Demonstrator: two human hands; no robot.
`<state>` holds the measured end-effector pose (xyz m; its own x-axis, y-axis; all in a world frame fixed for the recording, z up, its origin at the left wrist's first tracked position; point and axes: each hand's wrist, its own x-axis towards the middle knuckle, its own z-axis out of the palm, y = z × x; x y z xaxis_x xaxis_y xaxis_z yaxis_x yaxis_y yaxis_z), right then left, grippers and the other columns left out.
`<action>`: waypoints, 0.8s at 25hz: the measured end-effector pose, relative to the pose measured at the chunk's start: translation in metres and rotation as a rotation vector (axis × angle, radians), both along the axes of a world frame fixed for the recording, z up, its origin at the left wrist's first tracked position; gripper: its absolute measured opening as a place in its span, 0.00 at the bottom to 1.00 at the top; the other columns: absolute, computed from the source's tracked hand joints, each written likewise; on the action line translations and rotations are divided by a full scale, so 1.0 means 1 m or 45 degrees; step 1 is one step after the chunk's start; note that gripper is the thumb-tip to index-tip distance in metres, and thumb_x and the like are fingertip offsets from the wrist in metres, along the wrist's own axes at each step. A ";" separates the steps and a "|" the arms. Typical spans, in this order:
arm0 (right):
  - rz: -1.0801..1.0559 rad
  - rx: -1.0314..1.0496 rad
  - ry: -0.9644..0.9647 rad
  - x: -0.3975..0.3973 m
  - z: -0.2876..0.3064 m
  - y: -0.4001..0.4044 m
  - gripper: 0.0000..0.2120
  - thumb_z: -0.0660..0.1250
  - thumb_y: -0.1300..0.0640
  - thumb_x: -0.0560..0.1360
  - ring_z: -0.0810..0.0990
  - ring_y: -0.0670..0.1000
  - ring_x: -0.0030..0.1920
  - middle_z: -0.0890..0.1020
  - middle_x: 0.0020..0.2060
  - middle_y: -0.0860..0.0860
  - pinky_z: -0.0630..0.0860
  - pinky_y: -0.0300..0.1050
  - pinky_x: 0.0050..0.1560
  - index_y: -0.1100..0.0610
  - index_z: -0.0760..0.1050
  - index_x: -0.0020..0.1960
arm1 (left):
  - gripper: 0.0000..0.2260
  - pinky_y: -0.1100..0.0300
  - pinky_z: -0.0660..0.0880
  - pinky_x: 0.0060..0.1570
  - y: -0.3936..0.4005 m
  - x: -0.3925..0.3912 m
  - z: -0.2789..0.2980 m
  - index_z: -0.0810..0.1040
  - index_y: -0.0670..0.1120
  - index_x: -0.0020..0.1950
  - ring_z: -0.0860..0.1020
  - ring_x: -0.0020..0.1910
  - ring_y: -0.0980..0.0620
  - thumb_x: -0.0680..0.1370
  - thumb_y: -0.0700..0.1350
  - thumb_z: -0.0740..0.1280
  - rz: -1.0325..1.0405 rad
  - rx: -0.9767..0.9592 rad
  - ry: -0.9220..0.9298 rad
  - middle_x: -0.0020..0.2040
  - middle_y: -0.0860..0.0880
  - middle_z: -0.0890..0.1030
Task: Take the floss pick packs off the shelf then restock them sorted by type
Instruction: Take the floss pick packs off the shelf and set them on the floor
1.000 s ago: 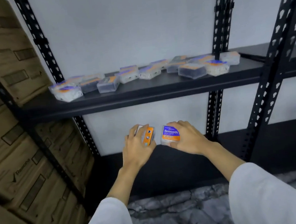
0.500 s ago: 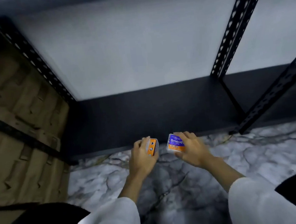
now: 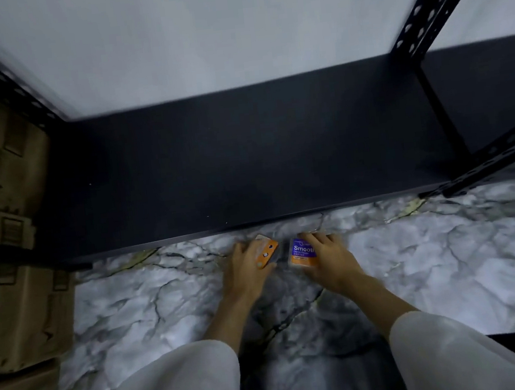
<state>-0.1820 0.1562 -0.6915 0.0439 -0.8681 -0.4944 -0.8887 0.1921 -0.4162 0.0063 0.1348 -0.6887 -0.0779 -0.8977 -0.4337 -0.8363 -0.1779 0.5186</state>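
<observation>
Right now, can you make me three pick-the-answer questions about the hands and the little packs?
1. Where are the two hands?
A. over the marble-patterned floor, in front of the shelf
B. on top of the cardboard boxes
C. deep inside the shelf

2. What colours are on the label reading "Smooth"?
A. green and white
B. purple and orange
C. red and black

3. What is the left hand doing?
A. hanging empty
B. pressing flat on the shelf
C. holding a pack

A: both hands sit over the grey marble-patterned floor, in front of the black metal shelf.
B: the purple-and-orange floss pack in the right hand.
C: the left hand holds the orange-edged floss pack.
</observation>
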 end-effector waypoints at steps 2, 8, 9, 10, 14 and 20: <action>-0.003 0.008 0.021 0.001 -0.011 -0.007 0.35 0.69 0.48 0.73 0.61 0.56 0.69 0.66 0.71 0.51 0.69 0.51 0.64 0.48 0.56 0.75 | 0.22 0.56 0.73 0.54 -0.004 -0.001 -0.013 0.74 0.51 0.65 0.74 0.59 0.45 0.72 0.50 0.73 0.002 -0.012 0.021 0.61 0.46 0.72; -0.002 0.022 0.004 0.007 -0.032 -0.010 0.34 0.68 0.53 0.75 0.60 0.56 0.71 0.64 0.72 0.53 0.68 0.52 0.66 0.51 0.55 0.75 | 0.23 0.56 0.75 0.56 0.000 -0.003 -0.038 0.72 0.49 0.68 0.73 0.61 0.49 0.74 0.46 0.71 -0.018 -0.009 0.055 0.66 0.49 0.68; -0.003 0.027 -0.004 0.007 -0.033 -0.010 0.34 0.68 0.54 0.75 0.59 0.56 0.71 0.63 0.72 0.53 0.68 0.51 0.66 0.51 0.55 0.76 | 0.23 0.54 0.75 0.58 0.000 -0.002 -0.040 0.71 0.49 0.69 0.71 0.63 0.48 0.75 0.46 0.70 -0.029 -0.029 0.029 0.67 0.49 0.68; -0.004 0.032 -0.014 0.006 -0.034 -0.011 0.33 0.67 0.55 0.75 0.59 0.56 0.71 0.63 0.72 0.53 0.68 0.51 0.66 0.52 0.55 0.76 | 0.23 0.53 0.74 0.59 0.000 -0.001 -0.042 0.70 0.48 0.70 0.70 0.65 0.48 0.76 0.44 0.70 -0.040 -0.037 0.008 0.68 0.49 0.68; -0.003 0.032 -0.059 0.003 -0.031 -0.012 0.32 0.67 0.57 0.75 0.62 0.57 0.71 0.65 0.72 0.55 0.66 0.50 0.68 0.53 0.58 0.75 | 0.25 0.54 0.70 0.65 -0.005 0.002 -0.042 0.67 0.47 0.72 0.67 0.69 0.47 0.76 0.38 0.67 -0.093 -0.016 -0.059 0.72 0.47 0.67; 0.026 -0.001 -0.013 0.004 0.014 -0.017 0.28 0.65 0.58 0.76 0.67 0.57 0.68 0.66 0.71 0.55 0.69 0.49 0.65 0.55 0.61 0.74 | 0.16 0.50 0.74 0.57 -0.015 0.003 0.013 0.74 0.48 0.66 0.75 0.60 0.44 0.79 0.46 0.64 -0.165 0.029 -0.110 0.65 0.47 0.72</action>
